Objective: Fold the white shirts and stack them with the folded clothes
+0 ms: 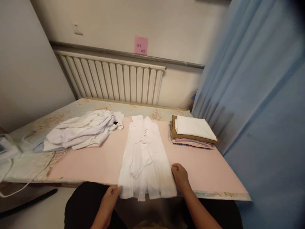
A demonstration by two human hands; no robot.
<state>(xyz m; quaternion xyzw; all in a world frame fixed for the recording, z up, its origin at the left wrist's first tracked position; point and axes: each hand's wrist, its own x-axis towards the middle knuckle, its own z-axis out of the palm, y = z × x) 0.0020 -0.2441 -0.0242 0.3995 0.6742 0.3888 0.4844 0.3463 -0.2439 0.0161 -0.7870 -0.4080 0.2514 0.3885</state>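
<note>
A white garment [156, 159] with lacing and loose ties down its middle lies lengthwise over the pink sheet, its hem reaching past the table's front edge. At the hem's left corner, my left hand [111, 197] pinches the cloth between thumb and fingers. My right hand [180, 175] is by the garment's lower right side, fingers curled in and fingertips at the cloth's edge. The fold of cloth in those fingers is partly hidden.
Crumpled white clothes [83, 130] lie left on the pink sheet [92, 162]. To the right stands a stack of folded cloths [195, 127]. A blue curtain [259, 95] hangs beside the table. A radiator [114, 78] runs behind it. A white cable [35, 178] trails at the left.
</note>
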